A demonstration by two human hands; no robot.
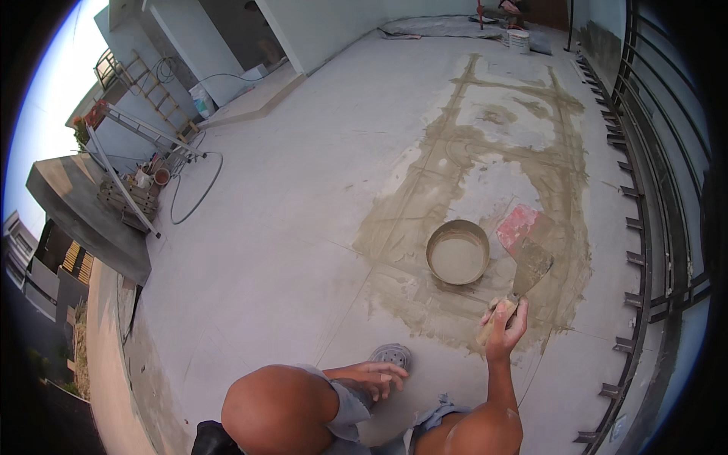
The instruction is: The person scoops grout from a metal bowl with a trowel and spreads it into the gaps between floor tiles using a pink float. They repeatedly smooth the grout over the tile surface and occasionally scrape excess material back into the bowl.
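My right hand (506, 327) grips the wooden handle of a grimy putty knife (533, 265), its blade pointing away from me. The blade partly covers a flat pink and grey rectangular piece (517, 221) behind it. Just left of these, a round container (458, 254) holds pale grey slurry and rests on a patch of olive-grey smeared grout (557, 182) along the floor tiles. My left hand (381, 379) hangs empty between my bare knees, fingers loosely apart, above my grey clog (390, 353).
A leaning aluminium ladder (140, 129), bamboo ladder (148, 87) and coiled hose (180, 216) stand at left beside a concrete ledge (91, 212). A metal track (622, 345) and gate bars run along the right. A white bucket (518, 42) and a partly visible person (504, 11) are at the far end.
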